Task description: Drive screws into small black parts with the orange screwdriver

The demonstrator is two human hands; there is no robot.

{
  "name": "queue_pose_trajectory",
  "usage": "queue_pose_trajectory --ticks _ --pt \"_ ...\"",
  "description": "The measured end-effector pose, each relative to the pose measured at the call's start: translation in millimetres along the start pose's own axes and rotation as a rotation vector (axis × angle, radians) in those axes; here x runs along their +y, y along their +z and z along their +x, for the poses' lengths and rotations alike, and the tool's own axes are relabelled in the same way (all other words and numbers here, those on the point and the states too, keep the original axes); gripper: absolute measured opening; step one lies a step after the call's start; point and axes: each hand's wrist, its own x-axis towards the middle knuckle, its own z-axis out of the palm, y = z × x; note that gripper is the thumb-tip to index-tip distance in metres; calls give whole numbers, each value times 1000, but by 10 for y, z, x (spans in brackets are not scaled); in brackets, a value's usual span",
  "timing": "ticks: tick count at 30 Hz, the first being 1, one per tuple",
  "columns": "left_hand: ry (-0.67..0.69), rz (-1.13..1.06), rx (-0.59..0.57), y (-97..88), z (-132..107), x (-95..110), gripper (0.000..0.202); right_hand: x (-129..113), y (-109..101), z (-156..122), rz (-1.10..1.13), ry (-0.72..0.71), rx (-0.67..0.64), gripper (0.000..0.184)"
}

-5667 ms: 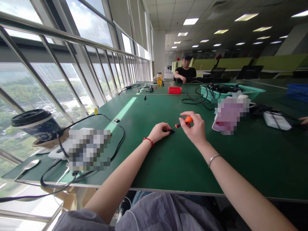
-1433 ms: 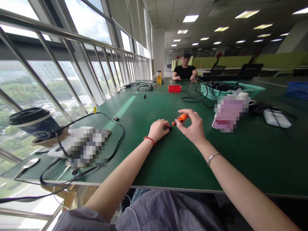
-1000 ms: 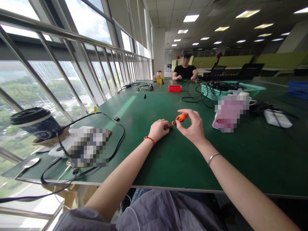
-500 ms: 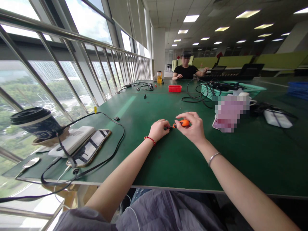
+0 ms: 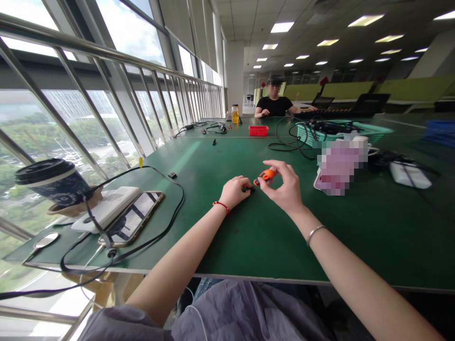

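Note:
My left hand (image 5: pixel 232 193), wearing a red cord bracelet, rests on the green table with its fingers closed on a small black part (image 5: pixel 250 188). The kind of part is hidden by the fingers. Just right of it, my right hand (image 5: pixel 287 188) pinches a small screwdriver (image 5: pixel 267 175) with an orange and black handle between thumb and fingers. The handle slants, its upper end toward the right. Its tip is close to the black part, but I cannot tell whether they touch.
Left are a lidded paper cup (image 5: pixel 53 182), a white box (image 5: pixel 106 208), a phone (image 5: pixel 133 220) and a looping black strap (image 5: pixel 174 218). Ahead sit a small black piece (image 5: pixel 172 175) and a red bin (image 5: pixel 258 131). A teal basket (image 5: pixel 377 135) stands right; a person (image 5: pixel 273 105) sits opposite.
The screwdriver's handle has tilted up and shifted slightly left in my right hand, whose fingers have changed position around it. My left hand stays put. The person opposite has lowered a hand.

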Motion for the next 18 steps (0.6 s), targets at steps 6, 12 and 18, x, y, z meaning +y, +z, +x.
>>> queue_pose_trajectory --ticks 6,12,18 --pt "4 -2 4 25 7 -26 7 0 5 -8 -14 55 -32 11" --pt "26 -11 22 27 8 -34 6 -7 -10 5 -12 1 -15 32" --pt "-12 -9 -15 12 8 -15 6 -12 -6 11 -33 24 -31 13"
